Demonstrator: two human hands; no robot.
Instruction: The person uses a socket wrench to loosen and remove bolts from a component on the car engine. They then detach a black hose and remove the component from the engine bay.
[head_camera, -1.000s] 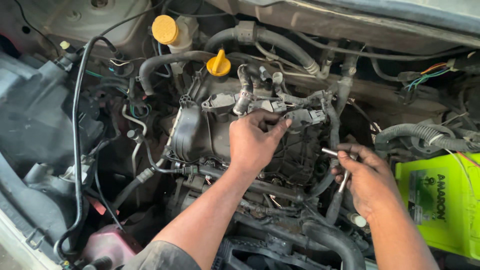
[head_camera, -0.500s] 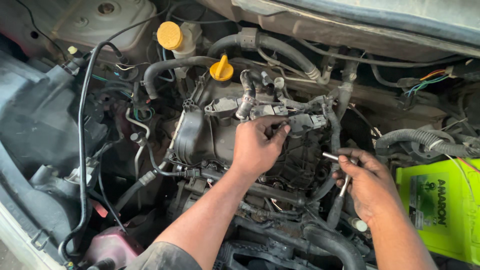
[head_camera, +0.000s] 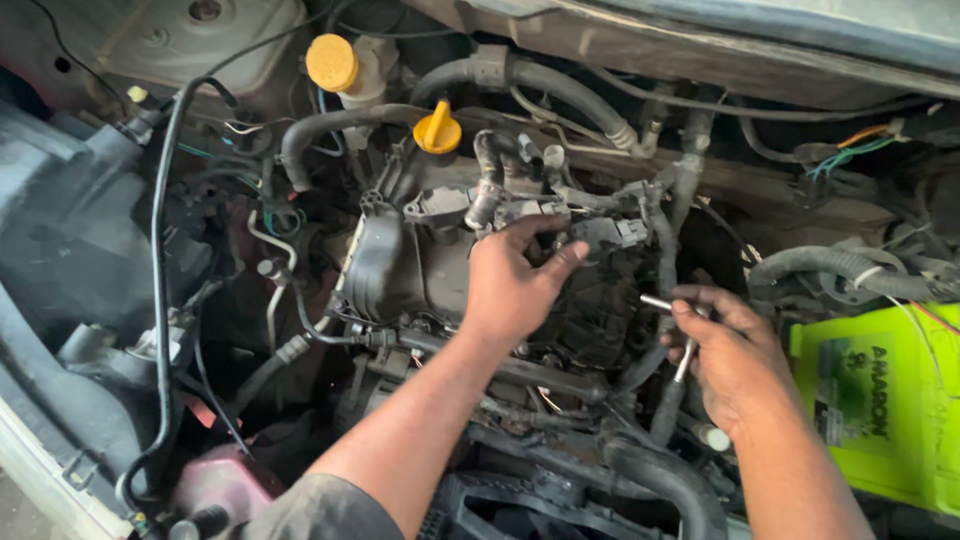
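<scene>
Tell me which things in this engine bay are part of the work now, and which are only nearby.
In the work:
- left hand on the grey plastic connector atop the engine
- right hand gripping the thin silver metal T-shaped wrench

Only nearby:
- yellow round oil filler cap
- yellow reservoir cap
- bright green box-shaped battery

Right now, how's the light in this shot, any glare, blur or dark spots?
Head view: even daylight, sharp on the left hand and right hand holding a metal tool; green battery very bright; deep shadow low between the hoses.
</scene>
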